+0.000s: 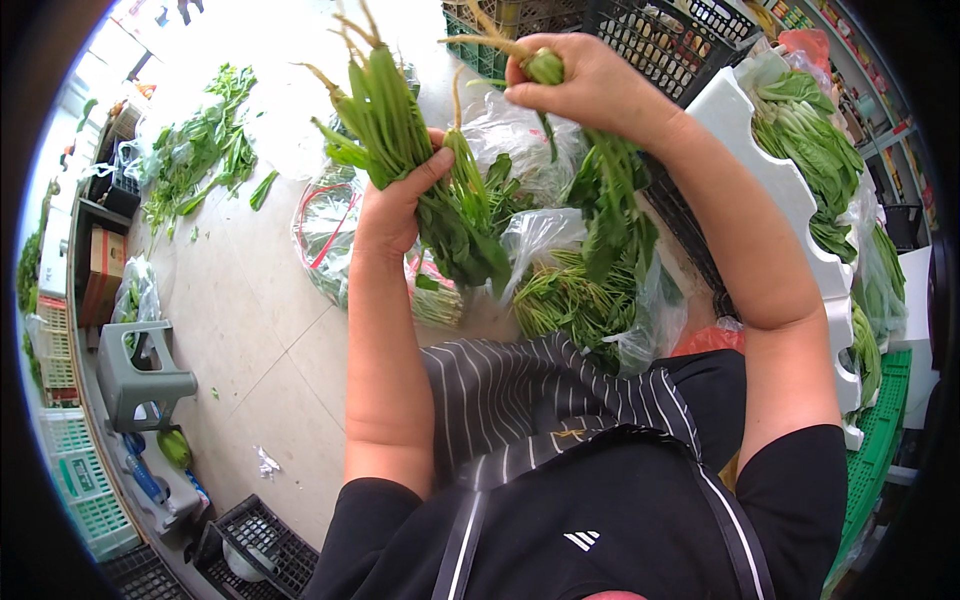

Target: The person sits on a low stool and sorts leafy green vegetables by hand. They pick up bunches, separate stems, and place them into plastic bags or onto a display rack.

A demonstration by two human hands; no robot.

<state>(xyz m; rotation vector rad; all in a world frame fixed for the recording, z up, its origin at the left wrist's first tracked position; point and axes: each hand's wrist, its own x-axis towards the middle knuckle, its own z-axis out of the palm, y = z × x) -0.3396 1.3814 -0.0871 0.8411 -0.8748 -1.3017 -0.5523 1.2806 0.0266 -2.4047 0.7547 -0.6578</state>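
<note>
My left hand [405, 191] is closed around a bunch of leafy greens [386, 112], which look like spinach. Their pale roots point up and their dark leaves hang below my wrist. Higher and to the right, my right hand [592, 79] grips more greens [611, 202] by the stem base. The tan roots stick out leftward past my fingers, while the leaves droop beneath. Under them, an opened clear plastic bag [660, 300] holds a heap of stemmed greens [577, 292]. Another clear bag [517, 142] lies behind, partly hidden by the greens.
Loose leaves [202, 150] are piled on the tiled floor [247, 300] at left. Black crates [667, 45] stand at the back. A white foam box [784, 202] with leafy vegetables [810, 142] is by my right arm. A grey stool [142, 367] stands left, and a black basket [255, 551] near lower left.
</note>
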